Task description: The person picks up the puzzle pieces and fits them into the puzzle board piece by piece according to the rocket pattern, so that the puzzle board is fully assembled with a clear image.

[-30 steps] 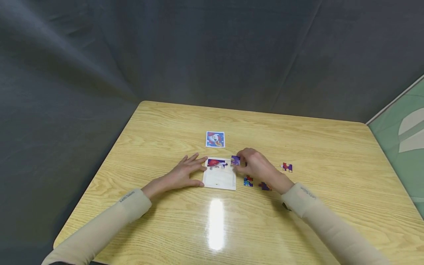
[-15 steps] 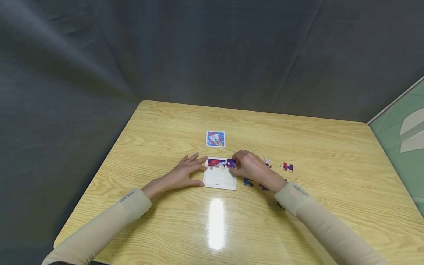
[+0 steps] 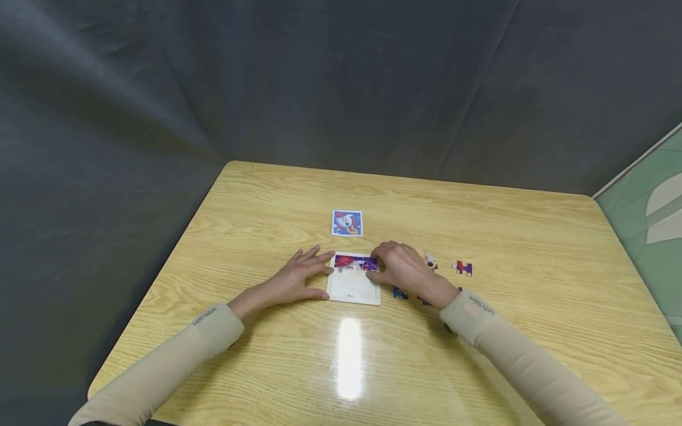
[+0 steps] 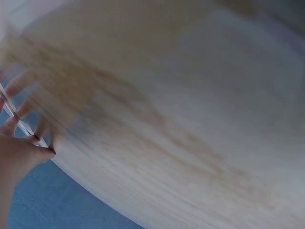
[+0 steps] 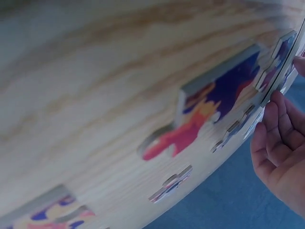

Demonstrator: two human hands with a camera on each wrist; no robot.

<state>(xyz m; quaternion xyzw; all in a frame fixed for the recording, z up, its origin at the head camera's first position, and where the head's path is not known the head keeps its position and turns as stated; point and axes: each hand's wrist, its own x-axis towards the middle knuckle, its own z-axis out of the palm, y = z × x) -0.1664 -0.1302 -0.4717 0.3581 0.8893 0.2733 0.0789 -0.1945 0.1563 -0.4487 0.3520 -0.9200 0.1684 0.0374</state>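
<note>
A white puzzle tray (image 3: 353, 289) lies flat, with joined pieces (image 3: 346, 262) showing a red-and-white figure along its top. Spread along its left edge are the fingers and thumb of my left hand (image 3: 290, 280); the left wrist view shows this hand (image 4: 24, 155) at the tray's rim. My right hand (image 3: 406, 267) pinches a purple puzzle piece (image 3: 369, 264) at the tray's top right corner, where it lies against the joined pieces. In the right wrist view the fingers of this hand (image 5: 283, 138) are bent at the tray's edge, and the pinched piece is mostly hidden.
Loose puzzle pieces lie right of the tray, among them a red-and-purple one (image 3: 463, 268), a white one (image 3: 430, 260) and a blue one (image 3: 400, 293). The right arm partly covers others. A picture card (image 3: 347, 223) lies beyond the tray on the wooden table (image 3: 256, 207).
My right hand has moved left and brought the purple piece from the tray's right edge into its top right corner, against the joined pieces. The left hand stays put.
</note>
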